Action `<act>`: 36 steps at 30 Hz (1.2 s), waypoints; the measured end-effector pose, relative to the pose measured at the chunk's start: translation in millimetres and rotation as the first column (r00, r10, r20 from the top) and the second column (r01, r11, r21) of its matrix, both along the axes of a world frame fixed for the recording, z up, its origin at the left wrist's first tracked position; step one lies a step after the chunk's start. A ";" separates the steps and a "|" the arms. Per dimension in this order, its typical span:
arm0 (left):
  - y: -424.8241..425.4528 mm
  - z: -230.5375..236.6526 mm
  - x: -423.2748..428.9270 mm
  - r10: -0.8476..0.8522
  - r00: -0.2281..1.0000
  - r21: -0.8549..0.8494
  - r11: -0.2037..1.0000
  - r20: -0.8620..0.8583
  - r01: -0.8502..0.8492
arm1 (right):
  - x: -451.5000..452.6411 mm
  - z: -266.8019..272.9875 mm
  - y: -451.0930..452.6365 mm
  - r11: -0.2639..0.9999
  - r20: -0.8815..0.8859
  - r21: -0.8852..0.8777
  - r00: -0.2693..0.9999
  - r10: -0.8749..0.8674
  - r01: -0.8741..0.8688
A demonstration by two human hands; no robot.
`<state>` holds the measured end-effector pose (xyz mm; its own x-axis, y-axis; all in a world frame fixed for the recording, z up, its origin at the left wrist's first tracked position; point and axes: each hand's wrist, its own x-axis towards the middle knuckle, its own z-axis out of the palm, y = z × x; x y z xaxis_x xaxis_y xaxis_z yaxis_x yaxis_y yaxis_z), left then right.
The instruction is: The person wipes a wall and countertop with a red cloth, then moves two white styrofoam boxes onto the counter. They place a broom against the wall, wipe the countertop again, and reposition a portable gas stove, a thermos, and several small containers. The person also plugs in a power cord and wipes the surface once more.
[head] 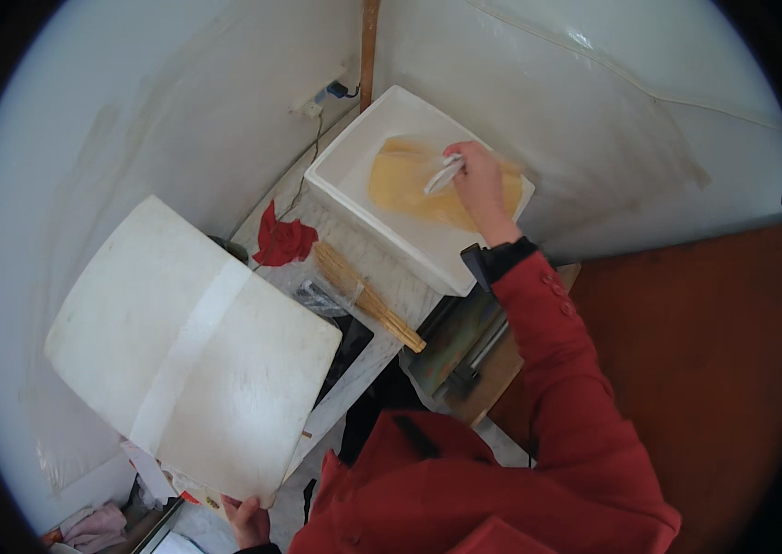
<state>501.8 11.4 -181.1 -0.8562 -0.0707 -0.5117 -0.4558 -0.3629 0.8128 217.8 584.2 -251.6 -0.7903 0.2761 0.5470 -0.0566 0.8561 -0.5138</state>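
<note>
A white foam box (374,220) stands in the corner, its top uncovered. Inside lies a yellow mass (398,183), seemingly under clear plastic. My right hand (481,180) reaches into the box and grips a bunched white piece of plastic (441,177) over the yellow mass. Whether this piece belongs to a bag around it, I cannot tell. At lower left, my left hand (247,518) holds the near corner of a large white foam lid (225,360), thumb on top. A strip of white tape crosses the lid, which is tilted and hides what lies beneath.
A bundled straw whisk (367,294), a red cloth (285,235) and a clear plastic bag (315,294) lie on the marble-patterned counter (346,218) between box and lid. A plug (339,90) and cord are by the wall. A reddish-brown surface (682,346) spreads at right.
</note>
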 end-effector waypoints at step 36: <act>319.9 -170.3 -179.3 -0.609 0.786 0.570 0.609 -0.110 0.551 | 162.0 -68.4 78.8 0.494 0.277 -0.717 0.852 -0.444 0.491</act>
<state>322.5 331.3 -351.5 -0.5686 0.7384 -0.3627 -0.7859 -0.3572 0.5048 379.7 663.1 -320.0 -0.4384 0.8963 -0.0670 0.2783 0.0645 -0.9583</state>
